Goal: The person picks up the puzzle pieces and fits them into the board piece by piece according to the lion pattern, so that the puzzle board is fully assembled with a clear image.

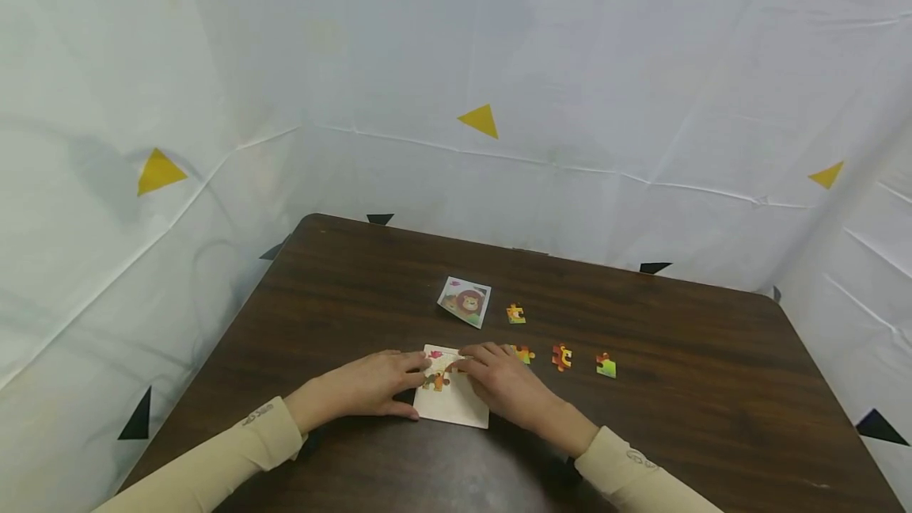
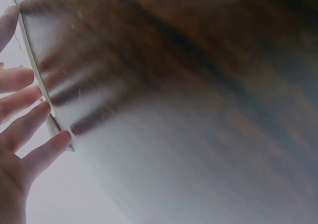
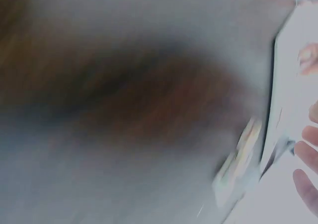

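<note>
A pale square puzzle board [image 1: 456, 410] lies near the table's front edge, with a few colourful puzzle pieces [image 1: 436, 381] in its upper left part. My left hand [image 1: 366, 385] rests along the board's left side, fingertips on or beside the pieces and thumb by the lower left corner. In the left wrist view its spread fingers [image 2: 37, 154] touch the board's edge. From the right, my right hand [image 1: 514, 388] reaches over the board, fingertips at its upper part near the pieces. The right wrist view shows its fingers [image 3: 307, 154] apart; what lies beneath them is hidden.
Behind the board lies a lion picture card [image 1: 466, 301]. Loose puzzle pieces lie right of it: one by the card [image 1: 516, 313], one by my right hand [image 1: 524, 354], an orange one [image 1: 561, 357] and a green one [image 1: 606, 365]. White sheeting [image 1: 570, 85] surrounds the brown table [image 1: 342, 291].
</note>
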`<state>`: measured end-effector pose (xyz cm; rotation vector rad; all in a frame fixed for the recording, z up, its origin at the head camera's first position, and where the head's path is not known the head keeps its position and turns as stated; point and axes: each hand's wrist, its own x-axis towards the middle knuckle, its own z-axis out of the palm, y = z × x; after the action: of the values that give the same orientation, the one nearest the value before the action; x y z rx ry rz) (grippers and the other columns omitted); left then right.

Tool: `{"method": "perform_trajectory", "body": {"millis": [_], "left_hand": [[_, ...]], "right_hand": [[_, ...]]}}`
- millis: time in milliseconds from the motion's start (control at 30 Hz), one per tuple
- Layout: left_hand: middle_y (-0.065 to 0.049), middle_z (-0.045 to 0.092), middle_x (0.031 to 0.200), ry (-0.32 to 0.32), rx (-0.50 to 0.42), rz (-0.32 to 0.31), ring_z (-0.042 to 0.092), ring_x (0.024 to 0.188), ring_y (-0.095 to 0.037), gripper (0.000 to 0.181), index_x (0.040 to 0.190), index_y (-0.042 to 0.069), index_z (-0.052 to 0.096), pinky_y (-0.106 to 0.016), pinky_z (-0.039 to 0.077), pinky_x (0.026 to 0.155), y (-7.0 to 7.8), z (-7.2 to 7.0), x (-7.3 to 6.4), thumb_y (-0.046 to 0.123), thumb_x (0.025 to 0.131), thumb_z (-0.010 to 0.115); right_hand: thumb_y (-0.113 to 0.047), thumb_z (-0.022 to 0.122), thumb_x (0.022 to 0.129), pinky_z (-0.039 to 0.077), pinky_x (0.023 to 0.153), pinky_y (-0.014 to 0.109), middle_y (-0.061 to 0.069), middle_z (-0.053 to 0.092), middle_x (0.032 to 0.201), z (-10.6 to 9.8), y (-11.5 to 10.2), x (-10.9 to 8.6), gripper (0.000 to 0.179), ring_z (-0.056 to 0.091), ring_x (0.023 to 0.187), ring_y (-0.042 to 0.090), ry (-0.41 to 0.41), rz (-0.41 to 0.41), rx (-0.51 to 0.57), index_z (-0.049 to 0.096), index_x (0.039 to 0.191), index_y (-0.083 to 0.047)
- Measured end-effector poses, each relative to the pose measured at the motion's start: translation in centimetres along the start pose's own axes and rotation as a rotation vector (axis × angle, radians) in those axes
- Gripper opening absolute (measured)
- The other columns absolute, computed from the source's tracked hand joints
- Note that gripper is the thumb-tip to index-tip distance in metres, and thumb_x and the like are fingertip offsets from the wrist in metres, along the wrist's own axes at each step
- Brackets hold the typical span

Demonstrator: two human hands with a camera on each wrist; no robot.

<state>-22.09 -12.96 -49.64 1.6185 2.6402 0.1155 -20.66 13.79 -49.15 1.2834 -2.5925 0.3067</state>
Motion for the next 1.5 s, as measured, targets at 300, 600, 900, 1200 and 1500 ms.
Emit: {"method": "perform_trajectory", "body": {"millis": [300, 600, 900, 1200, 1500], "left_hand": [[-0.008, 0.052, 0.137, -0.029, -0.036, -0.031, 0.055, 0.121, -0.02, 0.058, 0.129, 0.013, 0.061, -0.038, 0.046, 0.099, 0.0, 0.2, 0.0, 0.055, 0.089, 0.059], [-0.008, 0.054, 0.135, -0.005, -0.024, -0.017, 0.056, 0.119, -0.019, 0.056, 0.125, 0.013, 0.063, -0.04, 0.047, 0.097, -0.2, 0.3, 0.0, 0.056, 0.089, 0.059], [-0.007, 0.053, 0.137, -0.017, -0.02, -0.031, 0.052, 0.124, -0.019, 0.055, 0.124, 0.015, 0.063, -0.046, 0.044, 0.1, -0.1, 0.3, 0.0, 0.057, 0.089, 0.057], [-0.007, 0.054, 0.137, -0.001, -0.008, -0.016, 0.052, 0.124, -0.02, 0.052, 0.122, 0.016, 0.064, -0.049, 0.045, 0.098, 0.0, 0.1, -0.1, 0.056, 0.089, 0.059], [-0.007, 0.051, 0.14, -0.038, -0.023, -0.054, 0.048, 0.128, -0.02, 0.057, 0.129, 0.017, 0.061, -0.049, 0.042, 0.101, 0.2, -0.2, 0.0, 0.057, 0.089, 0.059]], "right_hand": [[-0.004, 0.075, 0.082, 0.049, 0.077, 0.043, 0.009, 0.064, 0.116, -1.7, 4.9, -4.1, 0.032, 0.059, 0.105, 0.025, 0.117, 0.172, -0.006, 0.069, 0.113, -0.007], [-0.008, 0.077, 0.081, 0.046, 0.069, 0.044, 0.013, 0.062, 0.116, -2.5, 7.8, -7.7, 0.037, 0.059, 0.098, 0.03, 0.137, 0.353, -0.028, 0.066, 0.116, -0.004], [-0.023, 0.076, 0.083, 0.046, 0.078, 0.057, 0.015, 0.059, 0.123, -2.9, 8.3, -9.2, 0.051, 0.055, 0.109, 0.038, 0.028, 0.51, -0.004, 0.059, 0.128, -0.005], [-0.028, 0.075, 0.084, 0.045, 0.081, 0.06, 0.016, 0.059, 0.125, -2.8, 8.4, -9.8, 0.055, 0.054, 0.112, 0.037, -0.034, 0.524, 0.034, 0.056, 0.131, -0.006], [-0.016, 0.078, 0.081, 0.048, 0.076, 0.052, 0.012, 0.064, 0.113, -2.2, 8.4, -9.6, 0.043, 0.058, 0.101, 0.031, 0.03, 0.484, 0.023, 0.064, 0.12, -0.006]]}}
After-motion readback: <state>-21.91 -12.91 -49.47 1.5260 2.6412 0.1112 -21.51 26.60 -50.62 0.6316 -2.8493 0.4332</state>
